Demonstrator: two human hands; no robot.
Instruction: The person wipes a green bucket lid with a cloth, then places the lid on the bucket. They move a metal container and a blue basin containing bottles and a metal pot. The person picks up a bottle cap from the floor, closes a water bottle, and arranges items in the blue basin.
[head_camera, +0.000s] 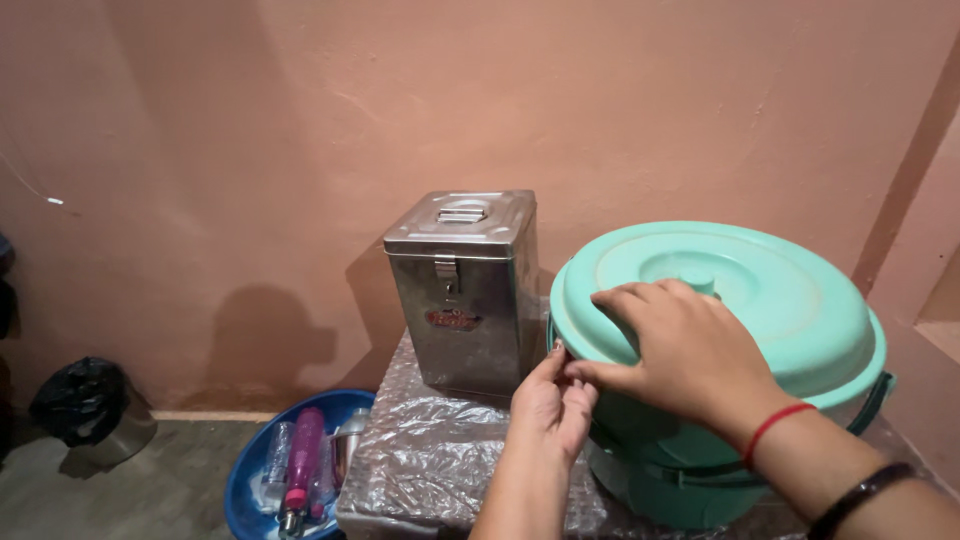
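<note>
My right hand (690, 355) lies spread on the round mint-green plastic lid (730, 300), still seated on the mint-green plastic bucket (680, 490) on the plastic-wrapped counter (430, 460) beside the tall steel latched tin (465, 290), while my left hand (550, 405) pinches its rim, nothing lifted yet.

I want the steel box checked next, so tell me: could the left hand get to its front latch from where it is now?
Probably yes. The left hand is at the green bucket's rim, right beside the steel box. The latch faces the person, and nothing stands between it and the hand, only bare plastic-wrapped tabletop.
</note>
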